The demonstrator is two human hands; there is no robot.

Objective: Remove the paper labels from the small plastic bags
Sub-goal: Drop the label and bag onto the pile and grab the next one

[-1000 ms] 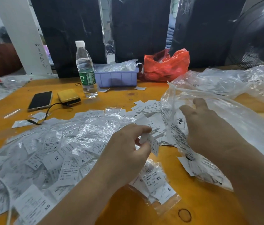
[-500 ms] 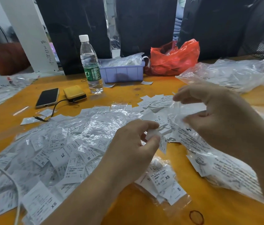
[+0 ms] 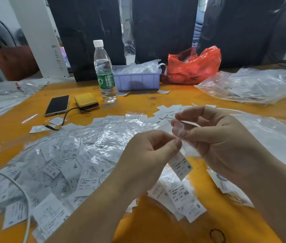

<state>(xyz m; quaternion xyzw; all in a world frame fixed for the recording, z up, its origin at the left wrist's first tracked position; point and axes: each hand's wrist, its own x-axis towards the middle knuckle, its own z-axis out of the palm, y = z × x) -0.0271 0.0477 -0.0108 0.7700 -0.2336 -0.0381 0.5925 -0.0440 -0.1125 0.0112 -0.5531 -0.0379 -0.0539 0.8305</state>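
My left hand (image 3: 149,155) and my right hand (image 3: 216,137) meet above the orange table (image 3: 138,102). Between them is one small clear plastic bag (image 3: 180,130), pinched at its top by my right fingertips. A white paper label marked M (image 3: 181,165) hangs below, pinched at its upper end by my left thumb and forefinger. A wide heap of small bags with size labels (image 3: 65,162) covers the table to the left. A short stack of bagged labels marked XS and S (image 3: 179,199) lies under my hands.
A water bottle (image 3: 104,72), a phone (image 3: 58,105) and a yellow power bank (image 3: 86,101) with its cable stand at the back left. A purple tray (image 3: 137,80), a red bag (image 3: 193,67) and large clear plastic bags (image 3: 254,85) lie behind and right. Loose labels (image 3: 168,111) sit mid-table.
My right hand came out of the large bag on the right and joined the left hand. Both now hold the small bag and its M label, lifted slightly.
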